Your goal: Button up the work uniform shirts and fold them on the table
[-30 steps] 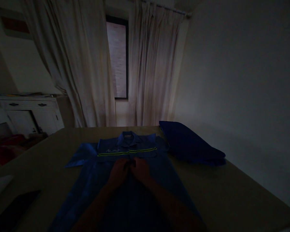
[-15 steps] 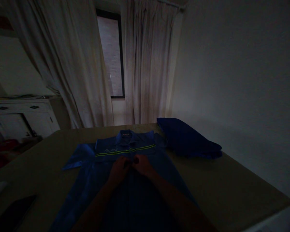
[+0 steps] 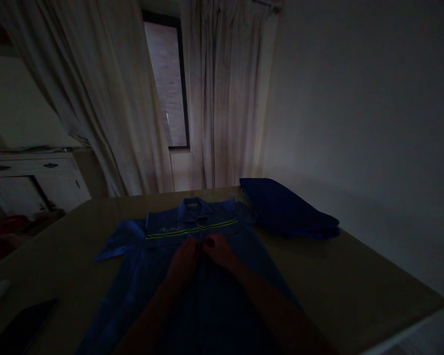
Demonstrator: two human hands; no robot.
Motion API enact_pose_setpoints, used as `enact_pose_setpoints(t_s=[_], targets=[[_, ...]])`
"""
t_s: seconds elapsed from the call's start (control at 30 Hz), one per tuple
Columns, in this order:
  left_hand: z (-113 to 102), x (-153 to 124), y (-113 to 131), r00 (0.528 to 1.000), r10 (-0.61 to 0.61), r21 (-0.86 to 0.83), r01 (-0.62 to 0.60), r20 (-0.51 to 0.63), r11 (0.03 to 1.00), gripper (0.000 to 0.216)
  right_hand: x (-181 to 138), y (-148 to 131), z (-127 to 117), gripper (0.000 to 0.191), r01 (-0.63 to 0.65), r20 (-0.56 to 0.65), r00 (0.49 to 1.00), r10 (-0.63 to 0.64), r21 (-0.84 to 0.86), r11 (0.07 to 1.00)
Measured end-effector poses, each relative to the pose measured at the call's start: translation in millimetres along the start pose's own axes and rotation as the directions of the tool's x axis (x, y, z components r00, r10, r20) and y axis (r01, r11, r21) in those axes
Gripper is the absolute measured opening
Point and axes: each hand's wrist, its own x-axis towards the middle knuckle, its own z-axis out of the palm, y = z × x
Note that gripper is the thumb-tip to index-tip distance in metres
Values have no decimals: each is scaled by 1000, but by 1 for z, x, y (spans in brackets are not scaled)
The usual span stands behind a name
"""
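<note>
Both hands have crept a little up the shirt front toward the yellow stripe (image 3: 192,230). Left hand (image 3: 185,260) and right hand (image 3: 218,250) meet at the centre placket of the blue work shirt (image 3: 140,276), fingers curled; whether either grip pinches cloth is too dark to tell. Spread flat on the desk (image 3: 355,286), the shirt has a folded blue garment (image 3: 284,209) beside it.

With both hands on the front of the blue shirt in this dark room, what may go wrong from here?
1. The room is dim, so the left hand and right hand may misalign the blue shirt front at its middle.
2. The folded blue cloth lies close beside the shirt; a sleeve might catch it.
</note>
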Motion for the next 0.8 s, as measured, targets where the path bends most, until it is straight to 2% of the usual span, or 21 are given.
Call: enact_pose_setpoints(t_s=[0.13,0.37,0.63,0.7,0.8], targets=[[7,1,-5,1000,-25,47,24,5,999,22,1,-1,-3,21,12,20,1000,-13,35,999],[2,1,-3,993,-115,-52,116,11,992,18,1,-1,0,26,89,-11,996,-89,-2,996],[-7,1,-2,994,-104,-189,108,32,976,11,-1,0,0,14,92,37,995,-95,74,993],[-7,0,-2,993,-115,-219,118,27,968,10,-2,-1,-1,14,98,36,994,-99,44,994],[-6,0,-5,987,-159,-258,156,7,953,14,-5,-3,1,13,126,12,992,-126,-88,988]])
